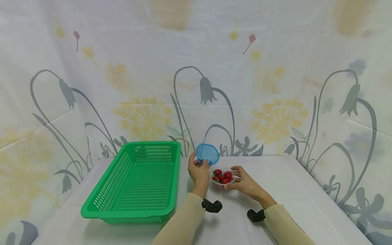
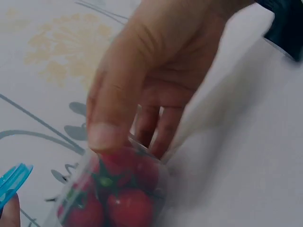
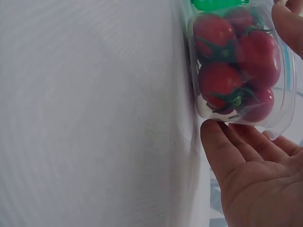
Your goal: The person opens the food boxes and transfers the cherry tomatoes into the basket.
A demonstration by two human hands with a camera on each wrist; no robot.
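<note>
My left hand [image 1: 199, 172] pinches a round translucent blue lid [image 1: 207, 154] between thumb and fingers, raised just behind and to the left of a clear plastic container [image 1: 225, 168]. Small red tomatoes [image 1: 221, 177] with green stems fill the container, and its top is uncovered. From the right side my right hand [image 1: 245, 183] grips the container, thumb in front and fingers behind. The left wrist view has this right hand [image 2: 142, 80] over the tomatoes [image 2: 130, 205], with the lid's edge [image 2: 14, 182] at lower left. In the right wrist view, the fingertips [image 3: 213, 135] meet the container's side.
A large green plastic basket [image 1: 177, 177] with slotted walls stands on the white-covered table [image 1: 306, 190] to the left of my hands. Behind the table hangs a flower-printed cloth [image 1: 269, 51]. A black wrist camera [image 1: 212, 206] sits at each wrist.
</note>
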